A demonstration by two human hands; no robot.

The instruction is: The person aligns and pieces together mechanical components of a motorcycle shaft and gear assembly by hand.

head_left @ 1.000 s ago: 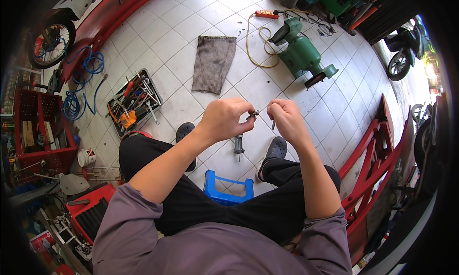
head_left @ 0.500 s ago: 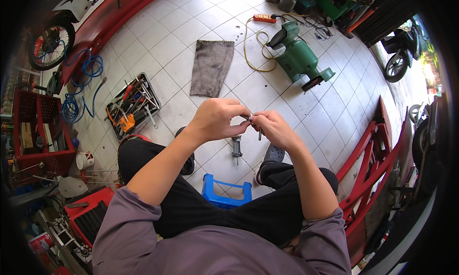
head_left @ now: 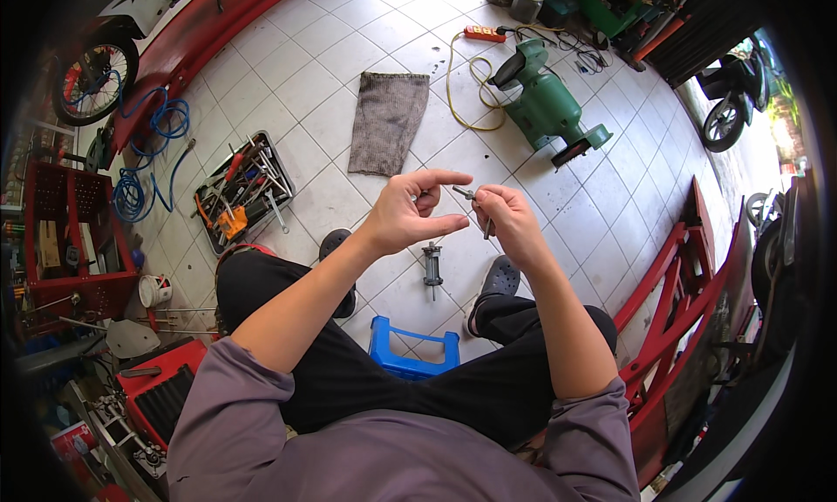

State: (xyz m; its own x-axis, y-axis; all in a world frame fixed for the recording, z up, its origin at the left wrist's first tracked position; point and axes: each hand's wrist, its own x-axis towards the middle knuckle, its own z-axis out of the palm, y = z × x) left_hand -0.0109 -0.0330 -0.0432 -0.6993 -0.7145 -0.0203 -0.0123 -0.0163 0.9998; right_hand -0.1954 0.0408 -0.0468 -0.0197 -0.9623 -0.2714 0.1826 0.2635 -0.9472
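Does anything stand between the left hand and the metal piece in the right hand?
Nothing visible does. On the left hand, thumb and index finger are spread apart; the tip of the slim metal piece pinched in the right hand lies close to that index finger.

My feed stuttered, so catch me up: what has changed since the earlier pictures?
The left hand has spread its thumb and forefinger, apparently releasing a small metal part that now pokes from the right hand. That hand has moved slightly forward and right since the two met, still gripping a metal rod. The metal cylinder, cloth and tool tray on the floor stayed put.
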